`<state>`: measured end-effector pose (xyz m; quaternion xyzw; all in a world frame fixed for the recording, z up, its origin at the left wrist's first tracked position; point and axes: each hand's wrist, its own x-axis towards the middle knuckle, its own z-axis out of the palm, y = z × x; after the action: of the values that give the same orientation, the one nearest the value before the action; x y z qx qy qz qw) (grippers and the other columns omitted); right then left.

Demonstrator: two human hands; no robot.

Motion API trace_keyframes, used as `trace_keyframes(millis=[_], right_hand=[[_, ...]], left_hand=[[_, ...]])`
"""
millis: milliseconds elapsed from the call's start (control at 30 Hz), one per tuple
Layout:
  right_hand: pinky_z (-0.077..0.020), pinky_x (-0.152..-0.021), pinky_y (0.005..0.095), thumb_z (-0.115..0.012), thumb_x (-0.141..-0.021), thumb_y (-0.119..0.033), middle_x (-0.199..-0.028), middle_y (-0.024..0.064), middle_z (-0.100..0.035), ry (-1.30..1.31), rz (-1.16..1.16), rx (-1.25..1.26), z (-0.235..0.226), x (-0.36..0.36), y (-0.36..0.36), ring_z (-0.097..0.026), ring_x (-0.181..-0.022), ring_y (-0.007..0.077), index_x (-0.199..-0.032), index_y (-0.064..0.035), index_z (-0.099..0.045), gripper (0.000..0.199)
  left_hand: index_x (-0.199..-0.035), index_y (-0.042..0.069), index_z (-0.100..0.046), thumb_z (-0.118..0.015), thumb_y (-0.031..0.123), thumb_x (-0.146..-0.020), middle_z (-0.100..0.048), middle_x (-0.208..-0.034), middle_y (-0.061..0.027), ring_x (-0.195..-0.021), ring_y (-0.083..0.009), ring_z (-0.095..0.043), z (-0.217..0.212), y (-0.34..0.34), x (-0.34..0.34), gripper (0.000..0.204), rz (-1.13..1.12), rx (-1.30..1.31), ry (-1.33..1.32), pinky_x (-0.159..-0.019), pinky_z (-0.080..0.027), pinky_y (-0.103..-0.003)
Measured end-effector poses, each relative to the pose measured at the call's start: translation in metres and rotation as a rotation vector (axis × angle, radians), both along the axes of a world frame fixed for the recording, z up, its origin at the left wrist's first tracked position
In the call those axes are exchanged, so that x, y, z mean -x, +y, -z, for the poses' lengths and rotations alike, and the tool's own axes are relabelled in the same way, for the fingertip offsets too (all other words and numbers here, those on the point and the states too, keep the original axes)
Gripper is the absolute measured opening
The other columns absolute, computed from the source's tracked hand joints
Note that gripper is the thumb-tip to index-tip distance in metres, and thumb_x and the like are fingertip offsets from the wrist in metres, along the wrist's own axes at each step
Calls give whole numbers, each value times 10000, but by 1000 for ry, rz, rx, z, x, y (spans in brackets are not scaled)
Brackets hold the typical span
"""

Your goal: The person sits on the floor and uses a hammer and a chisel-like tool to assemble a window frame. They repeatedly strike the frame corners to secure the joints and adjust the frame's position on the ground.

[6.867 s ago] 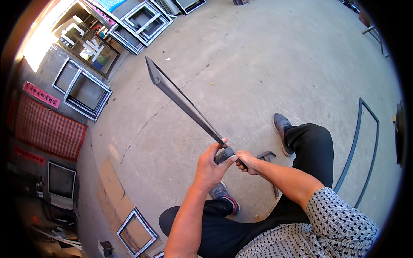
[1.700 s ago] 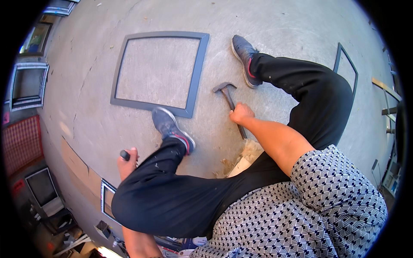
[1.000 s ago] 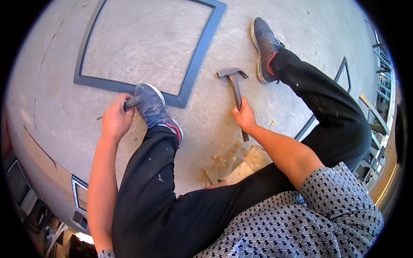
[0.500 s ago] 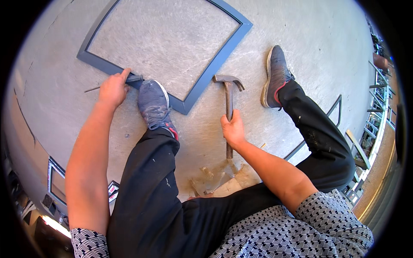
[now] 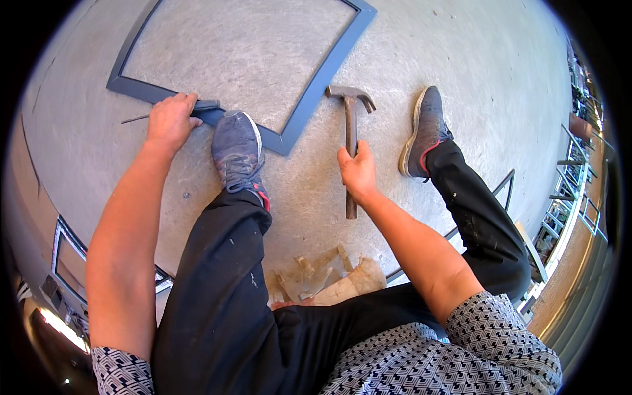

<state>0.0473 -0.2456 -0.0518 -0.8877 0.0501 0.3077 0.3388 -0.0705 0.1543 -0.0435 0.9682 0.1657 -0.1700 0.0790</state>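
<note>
The step in hand looks to be steadying and positioning at the near rail of the blue-grey rectangular frame (image 5: 322,79), flat on the concrete floor (image 5: 303,197); the next move calls for care around the shoe (image 5: 236,148) overlapping that rail. The left hand (image 5: 172,122) is wrapped around a screwdriver (image 5: 208,105), the right hand (image 5: 359,172) grips a claw hammer (image 5: 351,122) mid-handle. The frame looks slim, plain and matt, with a mitred near corner, its far side cut off.
</note>
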Motion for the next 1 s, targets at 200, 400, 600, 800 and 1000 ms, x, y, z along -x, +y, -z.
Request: trace_keyframes(millis=[200, 400, 600, 800, 1000], right_hand=[[-516, -724, 454, -666, -971, -264, -797, 151, -632, 43, -3, 15, -13, -24, 24, -636, -736, 286, -998, -14, -540, 281], [-499, -568, 357, -646, -1032, -323, -766, 74, -573, 230, 56, -111, -31, -11, 24, -580, -643, 162, -978, -61, -491, 309], [-443, -479, 295, -634, -1057, -324, -736, -6, -495, 639, 363, -504, -37, -12, 22, -474, -554, 103, -971, -126, -438, 291], [-397, -444, 280, -613, -1066, -323, -684, -9, -464, 489, 333, -393, -35, 6, 16, -423, -497, 94, -967, -136, -425, 283], [-391, -390, 302, -606, -1067, -321, -661, -7, -487, 530, 373, -350, -27, 70, 17, -449, -449, 104, -965, -120, -449, 276]], left_hand=[[-1125, 107, -669, -856, 263, -794, -710, -1070, -110, -1054, -343, -686, -6, -3, 3, 411, -63, 27, 16, -896, -543, -464], [-1185, 116, -664, -850, 292, -814, -714, -1093, -111, -1053, -341, -689, -7, -8, 14, 451, -150, 80, -41, -883, -541, -456], [-1220, 127, -646, -818, 339, -859, -718, -1076, -112, -1043, -343, -694, -11, -11, 14, 453, -202, 146, -10, -852, -541, -464], [-1232, 124, -640, -814, 361, -865, -720, -1060, -116, -1030, -347, -696, -4, -14, 19, 471, -197, 89, -84, -844, -541, -470], [-1305, 129, -638, -806, 360, -882, -720, -1081, -119, -1054, -344, -691, -5, -23, 16, 510, -252, 103, -35, -870, -544, -453]])
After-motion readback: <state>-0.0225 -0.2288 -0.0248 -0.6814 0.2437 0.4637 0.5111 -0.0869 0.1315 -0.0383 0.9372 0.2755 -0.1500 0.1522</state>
